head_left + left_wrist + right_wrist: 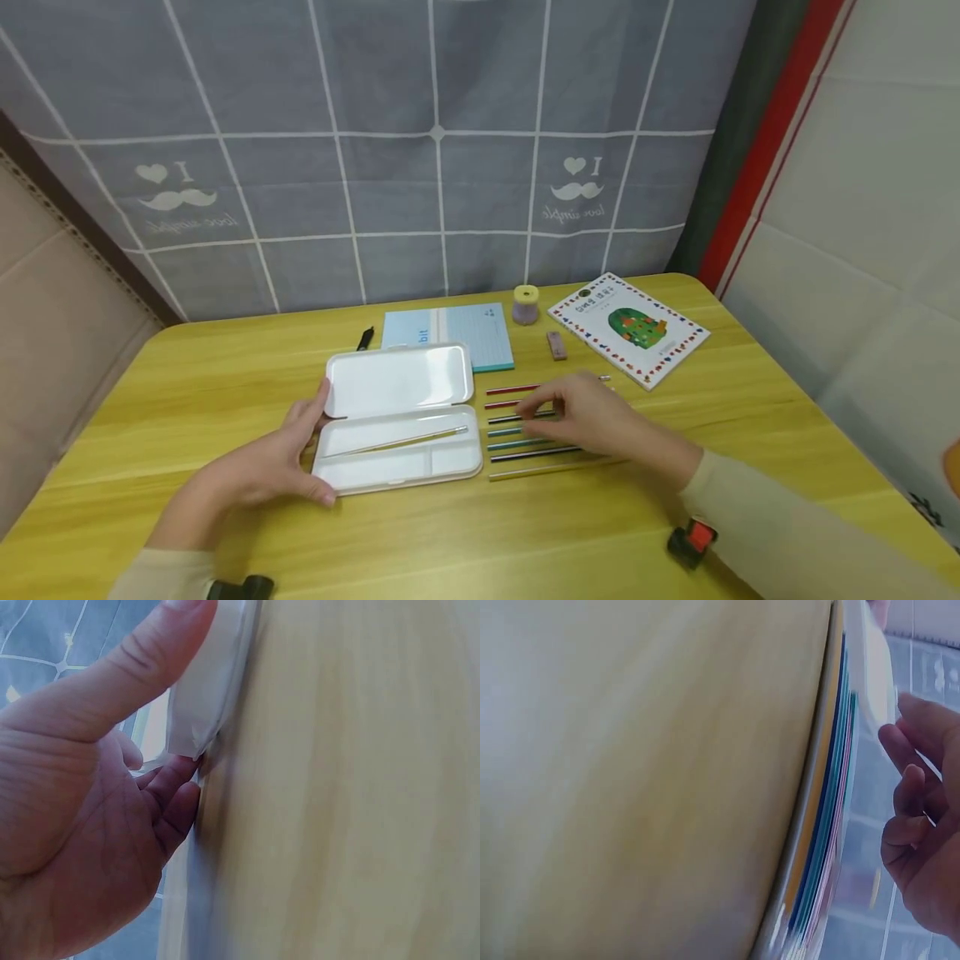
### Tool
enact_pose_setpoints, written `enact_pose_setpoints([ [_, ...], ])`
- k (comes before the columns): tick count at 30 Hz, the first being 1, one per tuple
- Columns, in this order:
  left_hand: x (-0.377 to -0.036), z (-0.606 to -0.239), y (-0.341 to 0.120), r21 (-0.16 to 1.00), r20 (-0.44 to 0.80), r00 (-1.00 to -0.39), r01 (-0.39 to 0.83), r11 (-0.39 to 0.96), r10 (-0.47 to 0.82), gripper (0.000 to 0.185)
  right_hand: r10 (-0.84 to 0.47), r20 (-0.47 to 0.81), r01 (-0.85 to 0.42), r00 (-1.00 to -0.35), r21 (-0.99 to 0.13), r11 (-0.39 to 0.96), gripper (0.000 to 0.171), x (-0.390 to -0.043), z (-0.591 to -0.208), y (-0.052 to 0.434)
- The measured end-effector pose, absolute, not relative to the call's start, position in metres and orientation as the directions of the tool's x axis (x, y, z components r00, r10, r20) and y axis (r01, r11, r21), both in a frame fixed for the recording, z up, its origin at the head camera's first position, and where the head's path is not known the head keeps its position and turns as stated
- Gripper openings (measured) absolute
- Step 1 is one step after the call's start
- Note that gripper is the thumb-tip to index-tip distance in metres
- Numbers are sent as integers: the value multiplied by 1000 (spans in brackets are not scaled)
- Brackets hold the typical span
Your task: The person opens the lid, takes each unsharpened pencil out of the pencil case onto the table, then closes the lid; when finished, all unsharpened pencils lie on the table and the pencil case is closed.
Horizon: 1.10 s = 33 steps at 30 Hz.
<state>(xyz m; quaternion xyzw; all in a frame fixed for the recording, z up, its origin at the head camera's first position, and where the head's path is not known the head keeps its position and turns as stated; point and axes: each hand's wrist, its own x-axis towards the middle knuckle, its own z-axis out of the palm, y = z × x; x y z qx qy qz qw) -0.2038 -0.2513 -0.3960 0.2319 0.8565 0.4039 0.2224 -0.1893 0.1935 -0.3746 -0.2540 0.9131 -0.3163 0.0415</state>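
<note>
The white plastic pencil case point(401, 417) lies open on the yellow wooden table point(525, 533) with one pale pencil point(397, 442) already in its tray — the start of the packing, by the look of it. The left hand point(281, 454) steadies the case's left edge, fingers curled round it. The right hand point(592, 417) hovers over the row of coloured pencils point(517, 433) just right of the case, fingers loosely bent, gripping nothing yet — most of the row is left.

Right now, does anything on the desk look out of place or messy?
Nothing stands out. The open white pencil case holds one pencil, slightly askew; the other pencils lie in a neat row under the right hand.
</note>
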Motion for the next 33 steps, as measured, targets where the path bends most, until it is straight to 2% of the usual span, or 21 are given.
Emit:
enact_pose_setpoints([
  [7,-204,-394,-250,791,-185,-796,227,568,576,151,-512,112,-456,-852,-638,620,15,-205,-381,148],
  [16,-205,-396,-248,796,-194,-793,216,565,577,152,-499,58,-428,-865,-603,673,10,-210,-381,112],
  [28,-204,-394,-251,810,-200,-794,195,553,574,152,-536,33,-498,-843,-421,758,4,-213,-383,86],
  [33,-204,-394,-251,812,-202,-793,192,551,574,152,-577,37,-540,-816,-408,737,3,-214,-381,90],
])
